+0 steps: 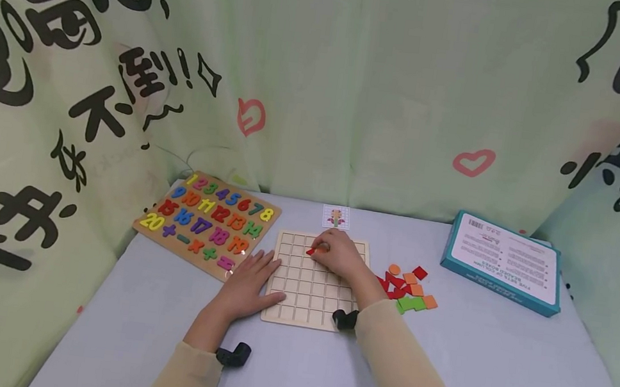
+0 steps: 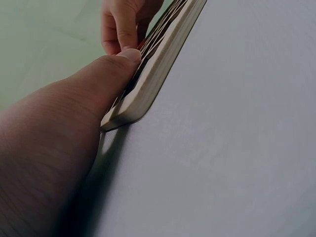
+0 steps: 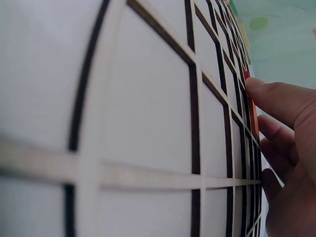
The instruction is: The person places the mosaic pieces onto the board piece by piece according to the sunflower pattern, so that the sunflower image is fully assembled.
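A pale wooden grid board [image 1: 311,297] lies on the table in front of the person. The left hand [image 1: 252,282] rests on its left edge with fingers spread, and in the left wrist view the thumb [image 2: 111,71] lies on the board's rim. Over the upper middle squares, the right hand [image 1: 340,254] pinches a small red tile [image 1: 311,251] between thumb and fingertips. The right wrist view shows the thumb at the red tile [image 3: 246,75], with an orange-red edge [image 3: 254,118] beside it among the grid bars. The fingers partly hide these pieces.
Loose red, orange and green tiles [image 1: 412,303] lie right of the board. A small pattern card [image 1: 336,217] is behind it. A colourful number board [image 1: 189,233] lies at the left, close to the left hand. A teal-edged box [image 1: 505,262] sits at the back right, before a printed curtain.
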`<state>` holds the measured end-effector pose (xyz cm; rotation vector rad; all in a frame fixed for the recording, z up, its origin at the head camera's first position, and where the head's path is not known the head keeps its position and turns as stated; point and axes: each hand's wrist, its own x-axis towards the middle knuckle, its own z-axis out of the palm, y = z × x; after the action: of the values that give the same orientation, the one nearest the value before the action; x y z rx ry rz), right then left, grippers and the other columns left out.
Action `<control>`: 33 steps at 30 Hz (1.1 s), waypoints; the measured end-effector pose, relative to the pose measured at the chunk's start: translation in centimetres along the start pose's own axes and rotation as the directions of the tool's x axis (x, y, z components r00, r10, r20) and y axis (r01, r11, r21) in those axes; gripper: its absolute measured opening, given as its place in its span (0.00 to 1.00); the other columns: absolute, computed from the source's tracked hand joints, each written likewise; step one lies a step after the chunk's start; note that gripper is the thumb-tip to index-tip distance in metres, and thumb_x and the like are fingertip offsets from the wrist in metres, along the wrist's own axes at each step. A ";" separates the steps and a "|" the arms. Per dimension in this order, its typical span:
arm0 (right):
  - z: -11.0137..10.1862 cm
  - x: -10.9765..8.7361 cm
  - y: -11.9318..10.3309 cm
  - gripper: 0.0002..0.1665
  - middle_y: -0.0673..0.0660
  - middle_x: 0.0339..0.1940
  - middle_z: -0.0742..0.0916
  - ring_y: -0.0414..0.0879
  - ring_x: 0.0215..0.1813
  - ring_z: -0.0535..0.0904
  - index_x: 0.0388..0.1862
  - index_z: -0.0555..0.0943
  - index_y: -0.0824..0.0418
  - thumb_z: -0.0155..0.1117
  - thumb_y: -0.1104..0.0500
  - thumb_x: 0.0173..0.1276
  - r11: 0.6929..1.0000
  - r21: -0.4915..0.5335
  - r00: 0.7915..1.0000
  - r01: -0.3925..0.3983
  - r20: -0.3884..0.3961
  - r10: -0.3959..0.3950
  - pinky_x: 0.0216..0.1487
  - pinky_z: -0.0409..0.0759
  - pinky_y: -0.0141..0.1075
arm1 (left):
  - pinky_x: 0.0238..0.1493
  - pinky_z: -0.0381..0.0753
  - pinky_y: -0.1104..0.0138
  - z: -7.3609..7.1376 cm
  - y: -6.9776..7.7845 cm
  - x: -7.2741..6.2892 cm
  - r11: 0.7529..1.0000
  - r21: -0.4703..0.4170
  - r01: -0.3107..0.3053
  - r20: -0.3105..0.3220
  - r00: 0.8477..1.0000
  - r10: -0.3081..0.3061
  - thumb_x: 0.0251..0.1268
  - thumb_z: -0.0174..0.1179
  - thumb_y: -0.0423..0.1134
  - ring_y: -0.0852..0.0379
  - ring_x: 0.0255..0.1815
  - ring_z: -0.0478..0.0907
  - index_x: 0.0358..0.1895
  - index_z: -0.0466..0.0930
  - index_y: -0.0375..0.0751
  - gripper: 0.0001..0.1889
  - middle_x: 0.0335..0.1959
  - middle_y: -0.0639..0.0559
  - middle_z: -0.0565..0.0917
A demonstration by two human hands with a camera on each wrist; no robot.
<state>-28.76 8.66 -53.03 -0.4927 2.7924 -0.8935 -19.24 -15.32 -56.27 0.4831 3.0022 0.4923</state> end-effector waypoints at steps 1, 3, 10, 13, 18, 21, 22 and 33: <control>0.0 0.0 0.0 0.10 0.55 0.56 0.81 0.52 0.61 0.73 0.45 0.85 0.51 0.69 0.52 0.65 1.000 0.001 1.000 0.004 -0.002 -0.004 0.68 0.72 0.49 | 0.81 0.47 0.48 0.0 0.0 0.0 1.000 0.001 -0.001 0.000 1.000 0.001 0.61 0.50 0.74 0.47 0.83 0.47 0.77 0.59 0.54 0.45 0.81 0.52 0.56; 0.0 0.0 0.0 0.10 0.55 0.55 0.82 0.53 0.60 0.73 0.44 0.85 0.52 0.69 0.52 0.65 1.000 0.004 1.000 0.010 -0.008 -0.010 0.67 0.72 0.49 | 0.81 0.47 0.47 0.1 -0.1 0.0 1.000 0.007 -0.001 0.001 1.000 0.001 0.61 0.50 0.74 0.47 0.83 0.46 0.77 0.59 0.54 0.45 0.81 0.52 0.56; -0.1 0.1 0.1 0.09 0.56 0.56 0.81 0.53 0.60 0.73 0.43 0.85 0.52 0.69 0.53 0.65 1.000 0.009 1.000 0.004 -0.014 -0.004 0.66 0.73 0.49 | 0.81 0.46 0.48 0.1 -0.1 0.3 1.000 0.020 0.000 0.001 1.000 0.000 0.61 0.50 0.75 0.48 0.83 0.46 0.77 0.59 0.54 0.46 0.81 0.52 0.55; 0.0 0.1 0.1 0.09 0.55 0.55 0.81 0.53 0.60 0.73 0.43 0.85 0.52 0.69 0.53 0.65 1.000 0.014 1.000 -0.001 -0.014 0.001 0.66 0.73 0.49 | 0.81 0.47 0.48 0.2 -0.1 0.3 1.000 0.022 0.003 0.009 1.000 -0.003 0.60 0.49 0.75 0.48 0.83 0.46 0.77 0.58 0.54 0.46 0.81 0.53 0.55; 0.3 0.2 0.3 0.09 0.55 0.55 0.81 0.52 0.60 0.73 0.43 0.85 0.51 0.69 0.52 0.66 1.000 0.010 1.000 0.006 -0.018 -0.006 0.67 0.73 0.49 | 0.81 0.46 0.48 0.2 -0.1 0.2 1.000 0.012 0.007 0.010 1.000 -0.007 0.61 0.49 0.75 0.47 0.83 0.46 0.77 0.59 0.54 0.46 0.81 0.52 0.55; 0.3 0.2 0.3 0.09 0.55 0.55 0.81 0.52 0.60 0.73 0.43 0.85 0.51 0.69 0.51 0.66 1.000 0.009 1.000 0.010 -0.023 -0.010 0.67 0.73 0.49 | 0.81 0.46 0.48 0.2 0.0 0.1 1.000 0.005 0.007 0.009 1.000 -0.007 0.61 0.50 0.75 0.48 0.83 0.46 0.77 0.59 0.54 0.45 0.81 0.52 0.55; 0.3 0.2 0.3 0.09 0.55 0.55 0.81 0.52 0.60 0.73 0.43 0.85 0.51 0.69 0.52 0.66 1.000 0.011 1.000 0.009 -0.024 -0.009 0.67 0.73 0.49 | 0.81 0.46 0.48 0.1 0.0 0.1 1.000 0.003 0.006 0.009 1.000 -0.006 0.61 0.50 0.75 0.48 0.83 0.46 0.77 0.59 0.54 0.45 0.81 0.52 0.55; 0.2 0.1 0.1 0.08 0.56 0.55 0.81 0.53 0.60 0.73 0.42 0.85 0.52 0.68 0.53 0.66 1.000 0.015 1.000 -0.004 -0.012 0.004 0.66 0.73 0.49 | 0.81 0.46 0.48 0.1 0.0 0.1 1.000 0.001 0.013 0.008 1.000 -0.013 0.61 0.51 0.74 0.48 0.83 0.46 0.77 0.59 0.54 0.45 0.81 0.52 0.55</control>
<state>-28.83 8.58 -53.21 -0.4806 2.7940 -0.9186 -19.34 -15.25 -56.36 0.4642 2.9958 0.4869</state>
